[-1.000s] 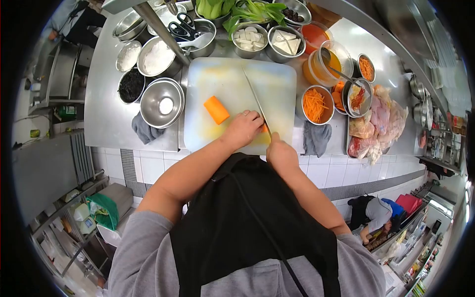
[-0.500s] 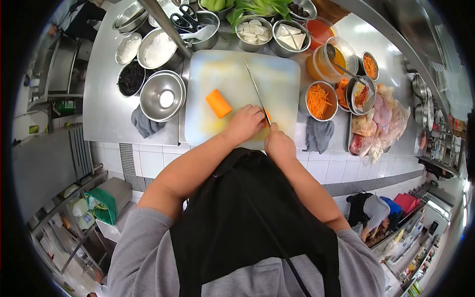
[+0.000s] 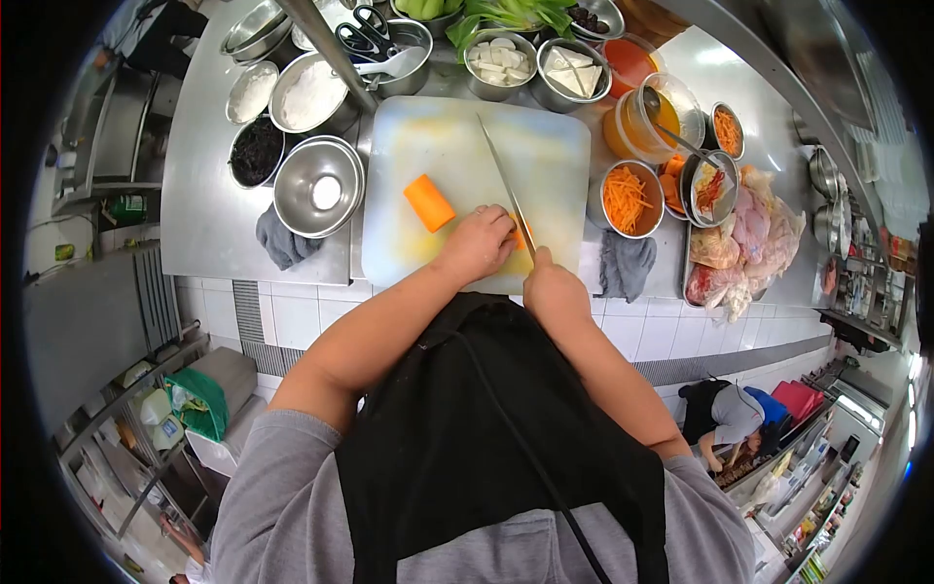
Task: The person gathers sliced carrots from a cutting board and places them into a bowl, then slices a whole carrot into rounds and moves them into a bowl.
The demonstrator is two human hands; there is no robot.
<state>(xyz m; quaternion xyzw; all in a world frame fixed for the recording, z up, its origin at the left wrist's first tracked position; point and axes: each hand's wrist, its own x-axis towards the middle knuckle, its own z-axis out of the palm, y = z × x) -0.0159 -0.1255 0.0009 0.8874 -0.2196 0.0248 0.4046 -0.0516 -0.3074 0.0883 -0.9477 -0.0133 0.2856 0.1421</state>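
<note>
A long knife (image 3: 503, 175) points away from me over the white cutting board (image 3: 409, 136), its handle wrapped in my right hand (image 3: 556, 290). Against the left side of the blade, my left hand (image 3: 479, 243) presses with curled fingers on a small orange carrot piece (image 3: 517, 234), which is mostly covered by the fingers. A thick block of carrot (image 3: 429, 203) lies on the board to the left of my left hand, touched by neither hand.
Shredded carrot fills a bowl (image 3: 628, 200) right of the board, near a tray of raw poultry (image 3: 744, 243). Nested steel bowls (image 3: 319, 188) stand on the left. White-filled bowls (image 3: 499, 64) line the back. Another person (image 3: 725, 414) bends at the lower right.
My right hand has moved slightly down towards me with the knife. A little more of the orange piece shows beside my left fingers. The carrot block stays in place.
</note>
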